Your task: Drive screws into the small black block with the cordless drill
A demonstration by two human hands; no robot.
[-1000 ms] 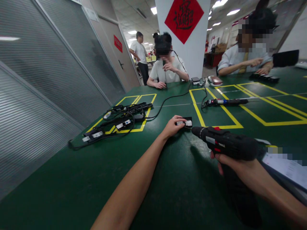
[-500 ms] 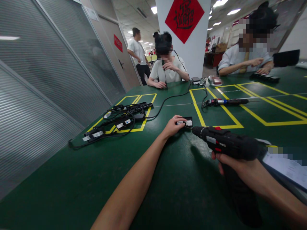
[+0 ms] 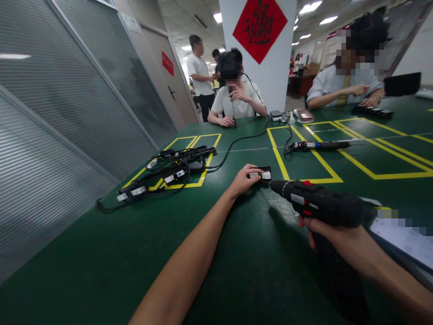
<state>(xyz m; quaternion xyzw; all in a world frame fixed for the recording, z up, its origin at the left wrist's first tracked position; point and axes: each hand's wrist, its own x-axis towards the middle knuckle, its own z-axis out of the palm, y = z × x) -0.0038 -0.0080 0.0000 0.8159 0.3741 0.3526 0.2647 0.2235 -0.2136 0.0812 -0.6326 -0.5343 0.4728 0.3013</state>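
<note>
My right hand (image 3: 333,234) is closed around the grip of a black cordless drill (image 3: 318,203), which points left and away from me. A thin bit extends from its chuck to a small black block with a white label (image 3: 265,174). Whether the bit touches the block cannot be made out. My left hand (image 3: 245,179) grips the block from its left side and holds it down on the green table (image 3: 237,253), fingers over the top. Its thumb lies along the near edge, close to the bit.
Black power adapters and cables (image 3: 176,169) lie in a yellow-taped area at left. A pen-like tool (image 3: 318,145) with a cord rests beyond the drill. A clipboard with paper (image 3: 402,234) is at right. Two seated people (image 3: 237,97) work across the table; others stand behind.
My hands, the drill and the block stay almost in place. In the background, the standing person has turned, and another person shows beside them.
</note>
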